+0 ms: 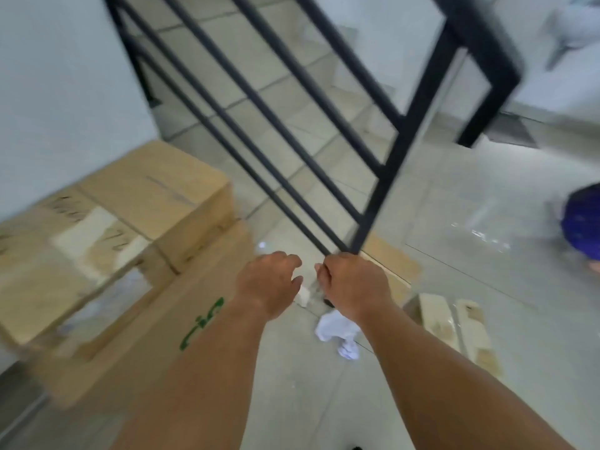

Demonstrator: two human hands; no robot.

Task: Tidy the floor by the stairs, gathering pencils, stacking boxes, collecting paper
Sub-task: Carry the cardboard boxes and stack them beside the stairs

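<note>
The frame is motion-blurred. My left hand (269,284) hovers over the floor with loosely curved fingers and holds nothing. My right hand (354,284) is beside it, fingers curled downward; a small dark thing shows just under it, and I cannot tell whether the hand holds it. A crumpled white paper (337,332) lies on the tiles below my right wrist. A smaller white scrap (303,295) sits between the hands. To the left, a cardboard box (130,216) sits on a larger box with green print (156,319). No pencils can be made out.
A black stair railing (383,177) comes down to the floor just beyond my hands, with stairs behind it. Flat cardboard pieces (454,326) lie at the right, another piece (393,261) by the railing foot. A person in purple (584,219) is at the right edge.
</note>
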